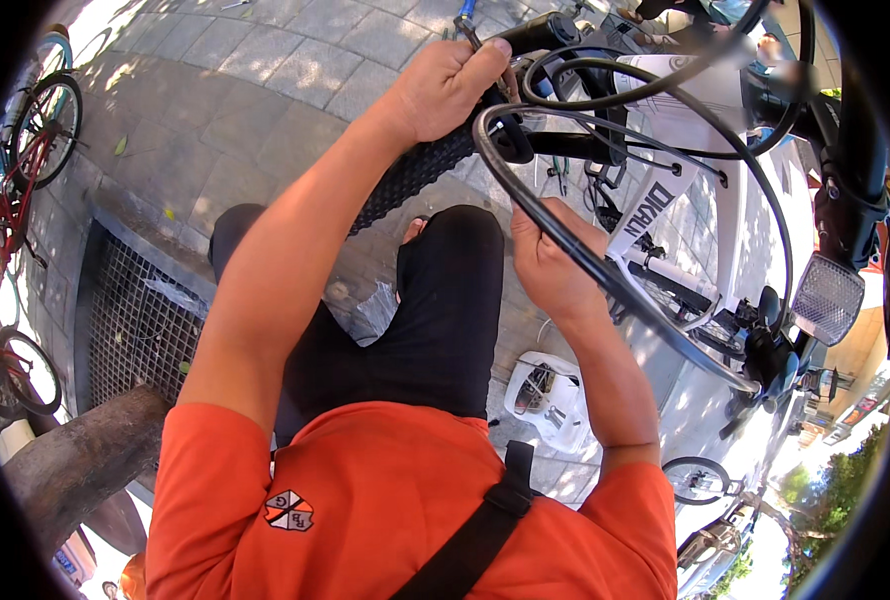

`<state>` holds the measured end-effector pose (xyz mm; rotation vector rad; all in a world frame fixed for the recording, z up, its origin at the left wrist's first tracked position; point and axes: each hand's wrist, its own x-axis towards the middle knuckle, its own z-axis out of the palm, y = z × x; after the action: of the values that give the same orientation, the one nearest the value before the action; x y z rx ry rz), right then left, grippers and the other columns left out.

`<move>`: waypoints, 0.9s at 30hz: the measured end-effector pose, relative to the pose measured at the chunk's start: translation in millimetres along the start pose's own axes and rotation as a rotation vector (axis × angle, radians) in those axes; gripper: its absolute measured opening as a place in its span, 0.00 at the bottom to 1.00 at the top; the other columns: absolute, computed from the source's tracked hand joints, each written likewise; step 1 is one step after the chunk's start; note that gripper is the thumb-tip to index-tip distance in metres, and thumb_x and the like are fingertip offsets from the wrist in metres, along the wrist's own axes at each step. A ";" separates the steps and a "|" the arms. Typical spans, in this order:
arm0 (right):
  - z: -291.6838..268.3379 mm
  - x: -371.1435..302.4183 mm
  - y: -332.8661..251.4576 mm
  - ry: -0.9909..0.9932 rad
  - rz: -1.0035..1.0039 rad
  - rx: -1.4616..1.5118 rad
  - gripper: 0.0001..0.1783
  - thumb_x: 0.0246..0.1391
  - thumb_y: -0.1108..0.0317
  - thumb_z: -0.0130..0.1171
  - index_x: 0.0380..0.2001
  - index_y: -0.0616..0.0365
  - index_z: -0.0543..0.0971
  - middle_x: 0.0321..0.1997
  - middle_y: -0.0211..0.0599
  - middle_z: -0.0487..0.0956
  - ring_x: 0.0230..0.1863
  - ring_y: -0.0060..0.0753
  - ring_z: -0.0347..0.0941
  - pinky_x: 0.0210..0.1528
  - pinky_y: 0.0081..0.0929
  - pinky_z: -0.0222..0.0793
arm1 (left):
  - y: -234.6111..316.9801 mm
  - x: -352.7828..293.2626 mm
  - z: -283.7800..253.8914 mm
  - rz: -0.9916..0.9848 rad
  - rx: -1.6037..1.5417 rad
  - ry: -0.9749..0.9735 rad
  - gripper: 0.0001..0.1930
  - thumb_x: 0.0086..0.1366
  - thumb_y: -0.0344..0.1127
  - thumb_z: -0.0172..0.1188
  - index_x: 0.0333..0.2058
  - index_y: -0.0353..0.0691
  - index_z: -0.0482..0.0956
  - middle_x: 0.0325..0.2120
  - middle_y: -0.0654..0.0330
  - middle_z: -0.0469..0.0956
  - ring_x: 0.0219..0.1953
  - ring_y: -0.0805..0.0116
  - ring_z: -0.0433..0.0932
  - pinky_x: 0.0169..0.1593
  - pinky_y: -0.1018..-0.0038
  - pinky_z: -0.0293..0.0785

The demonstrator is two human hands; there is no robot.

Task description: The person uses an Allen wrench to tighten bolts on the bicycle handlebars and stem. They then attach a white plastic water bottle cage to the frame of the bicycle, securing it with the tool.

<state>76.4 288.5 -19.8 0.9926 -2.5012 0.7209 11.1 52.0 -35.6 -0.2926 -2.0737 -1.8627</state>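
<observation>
My left hand (455, 88) is closed around a slim tool (467, 14) with a blue end sticking up past the fist. Its lower part meets the black fork (565, 147) of a white-framed bicycle (655, 205); the exact kind of tool cannot be made out. My right hand (557, 262) is curled below the fork, on the other side of the knobbly tire (410, 178). Its fingertips are turned away, so whatever they grip is hidden. A thick black cable (565, 240) arcs in front of the right hand, and thinner cables loop around the handlebar.
A white plastic basin (550, 400) holding small parts stands on the paving below my right forearm. Left of my legs lies a metal grate (140, 315), near a log (90, 460). A red bicycle (25, 190) is parked far left. A reflector (828, 300) hangs at right.
</observation>
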 end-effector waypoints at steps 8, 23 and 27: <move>49.0 -37.6 17.9 0.048 0.019 0.162 0.11 0.64 0.66 0.66 0.28 0.57 0.80 0.21 0.41 0.77 0.21 0.49 0.74 0.25 0.41 0.66 | -0.3 -0.5 1.1 -0.024 -0.034 -0.038 0.30 0.80 0.57 0.49 0.34 0.35 0.87 0.19 0.61 0.75 0.26 0.73 0.72 0.36 0.70 0.73; 67.2 -18.4 -15.0 0.158 0.518 0.712 0.16 0.69 0.60 0.65 0.48 0.64 0.82 0.31 0.25 0.77 0.33 0.16 0.69 0.38 0.19 0.67 | 51.5 -2.3 -6.6 0.205 -0.028 0.140 0.28 0.82 0.54 0.47 0.38 0.34 0.85 0.33 0.59 0.86 0.39 0.72 0.81 0.50 0.72 0.76; 64.3 4.3 -26.9 0.089 0.694 0.773 0.16 0.64 0.60 0.71 0.45 0.64 0.86 0.24 0.21 0.74 0.28 0.11 0.64 0.31 0.17 0.61 | 61.0 -32.1 -36.1 0.222 0.013 0.247 0.28 0.82 0.53 0.47 0.36 0.34 0.84 0.33 0.57 0.86 0.38 0.70 0.82 0.50 0.71 0.76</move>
<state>84.0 232.5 -60.8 0.2102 -2.4904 1.9784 67.4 25.9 11.4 -0.2634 -1.8092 -1.6623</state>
